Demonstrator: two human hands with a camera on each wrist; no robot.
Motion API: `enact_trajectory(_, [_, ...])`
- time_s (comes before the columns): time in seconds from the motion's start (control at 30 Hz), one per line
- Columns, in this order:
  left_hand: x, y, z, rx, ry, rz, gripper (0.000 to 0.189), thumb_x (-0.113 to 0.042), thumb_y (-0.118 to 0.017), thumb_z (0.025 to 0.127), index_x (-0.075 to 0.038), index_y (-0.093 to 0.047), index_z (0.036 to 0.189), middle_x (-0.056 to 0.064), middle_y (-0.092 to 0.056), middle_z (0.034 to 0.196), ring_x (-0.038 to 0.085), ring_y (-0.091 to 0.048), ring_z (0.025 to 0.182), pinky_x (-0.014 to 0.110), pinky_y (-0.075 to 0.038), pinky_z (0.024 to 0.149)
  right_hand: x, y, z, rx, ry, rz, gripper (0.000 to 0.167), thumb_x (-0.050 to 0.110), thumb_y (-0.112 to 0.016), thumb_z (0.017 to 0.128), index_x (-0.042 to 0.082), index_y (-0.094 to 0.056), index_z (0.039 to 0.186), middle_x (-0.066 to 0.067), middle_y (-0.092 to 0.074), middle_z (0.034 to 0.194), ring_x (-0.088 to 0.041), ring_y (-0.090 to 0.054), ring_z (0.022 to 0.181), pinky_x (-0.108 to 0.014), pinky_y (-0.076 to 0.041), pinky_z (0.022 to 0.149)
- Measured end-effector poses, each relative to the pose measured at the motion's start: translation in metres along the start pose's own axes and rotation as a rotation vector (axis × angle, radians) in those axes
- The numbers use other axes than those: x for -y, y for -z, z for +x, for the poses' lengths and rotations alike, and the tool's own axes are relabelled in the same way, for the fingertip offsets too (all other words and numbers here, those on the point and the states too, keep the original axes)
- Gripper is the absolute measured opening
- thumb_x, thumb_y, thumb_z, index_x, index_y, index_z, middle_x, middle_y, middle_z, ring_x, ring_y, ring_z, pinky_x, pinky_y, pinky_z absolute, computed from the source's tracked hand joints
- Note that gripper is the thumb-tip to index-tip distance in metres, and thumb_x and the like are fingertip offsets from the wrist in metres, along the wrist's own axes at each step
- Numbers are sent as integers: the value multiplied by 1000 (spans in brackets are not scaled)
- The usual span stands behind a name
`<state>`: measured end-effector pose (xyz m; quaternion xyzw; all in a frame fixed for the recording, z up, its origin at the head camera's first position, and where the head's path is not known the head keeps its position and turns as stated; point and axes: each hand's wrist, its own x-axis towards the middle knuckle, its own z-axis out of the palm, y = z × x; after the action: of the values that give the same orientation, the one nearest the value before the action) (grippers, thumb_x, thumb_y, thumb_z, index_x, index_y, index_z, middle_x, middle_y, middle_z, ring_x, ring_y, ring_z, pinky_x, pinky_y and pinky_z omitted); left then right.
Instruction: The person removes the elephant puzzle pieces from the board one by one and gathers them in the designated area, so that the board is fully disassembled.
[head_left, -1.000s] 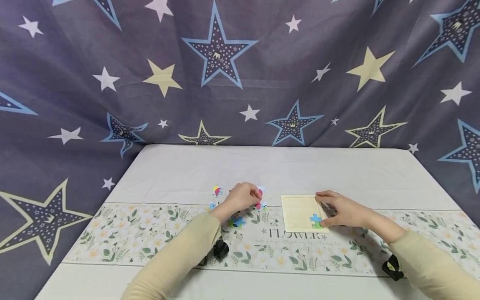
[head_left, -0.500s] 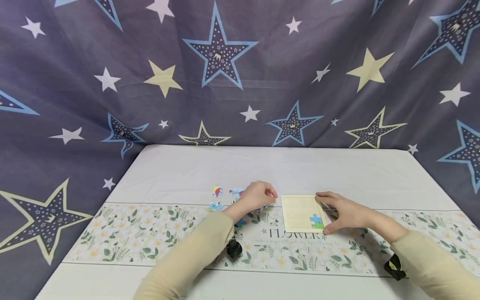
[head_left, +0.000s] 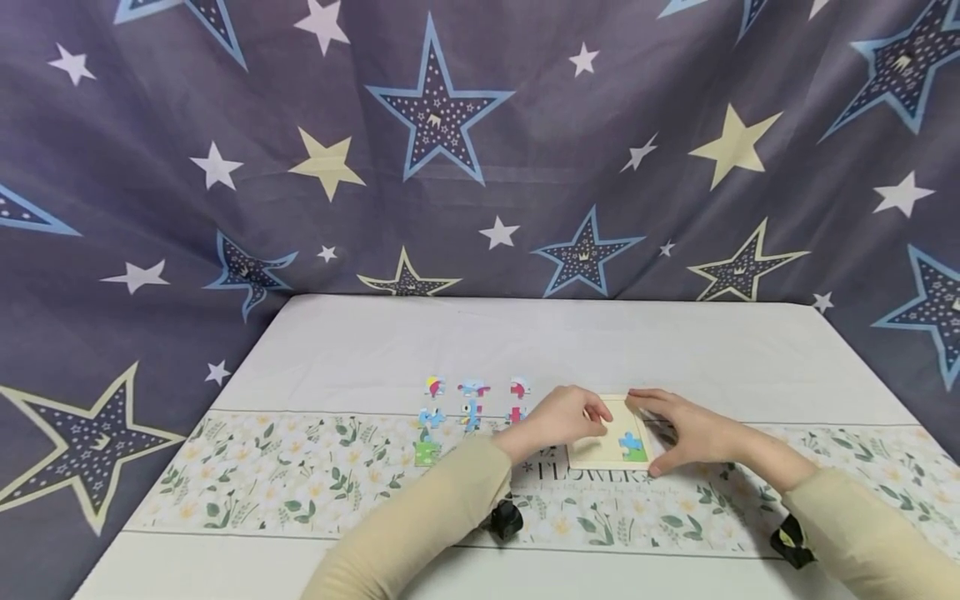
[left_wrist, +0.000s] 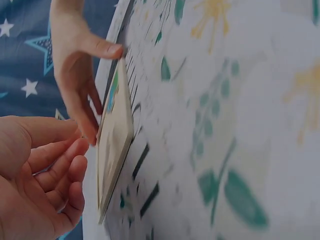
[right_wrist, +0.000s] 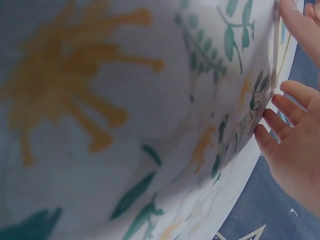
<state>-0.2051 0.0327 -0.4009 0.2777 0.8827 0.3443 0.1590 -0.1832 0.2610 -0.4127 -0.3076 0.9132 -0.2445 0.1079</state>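
Observation:
A cream wooden puzzle tray (head_left: pixel 596 454) lies on the table. One blue-and-green puzzle piece (head_left: pixel 632 447) sits in its lower right corner. My left hand (head_left: pixel 566 415) is over the tray's left part, thumb and index tips together. In the left wrist view a thin sliver of a puzzle piece (left_wrist: pixel 82 135) shows between those tips; the fingers hide the rest. Along the tray's right side, my right hand (head_left: pixel 688 429) spreads its thumb and fingers, the thumb at the near corner and the index finger at the far one. The right wrist view shows these fingers (right_wrist: pixel 292 107) at the tray's edge.
Left of the tray lie several loose puzzle pieces in rough rows, among them a pink one (head_left: pixel 519 387), a blue one (head_left: pixel 431 417) and a green one (head_left: pixel 426 452). My left sleeve (head_left: pixel 431 521) covers part of this area. A star-patterned curtain (head_left: pixel 480 150) hangs behind the table.
My left hand has moved right, from over the loose pieces to over the tray, uncovering the upper rows of pieces. My right hand stays at the tray's right side.

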Motion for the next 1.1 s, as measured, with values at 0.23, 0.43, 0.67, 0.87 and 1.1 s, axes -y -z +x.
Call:
enact_trajectory(0.23, [-8,-15,1,26,10,24,23,-18,-68,81,-14,-68,103,-10,-64,82,-1,-54,72,14,-43,69,-2,-2,-1,2,23,-14,103,50,-78,61,-7,-35,135,-24,-31,140,-45,-30,126,-59,-30,95])
enact_trajectory(0.43, [-13,-22,5,32,12,89,30,-22,-70,80,-15,-67,109,-9,-63,89,0,-54,78,14,-42,71,-3,-1,-2,-2,27,-1,101,49,-77,61,-7,-36,134,-25,-31,140,-46,-29,126,-59,-30,95])
enact_trajectory(0.67, [-13,-29,8,31,-15,147,33,-24,-70,79,-15,-66,111,-9,-60,92,0,-52,80,13,-41,70,-4,-3,-1,-12,34,1,97,48,-77,62,-5,-39,134,-24,-31,141,-45,-29,126,-60,-31,94])
enact_trajectory(0.87, [-13,-32,8,26,-36,190,36,-25,-71,77,-15,-66,111,-8,-58,92,0,-49,79,12,-40,70,-4,-4,0,-7,31,19,98,50,-76,62,-5,-38,134,-24,-30,141,-46,-28,127,-60,-30,94])
enact_trajectory(1.1, [-15,-36,9,26,-35,218,26,-23,-72,77,-19,-69,102,-9,-55,90,0,-48,80,13,-40,71,-4,-3,-1,2,25,31,99,50,-75,63,-6,-37,135,-25,-28,141,-47,-27,126,-60,-31,93])
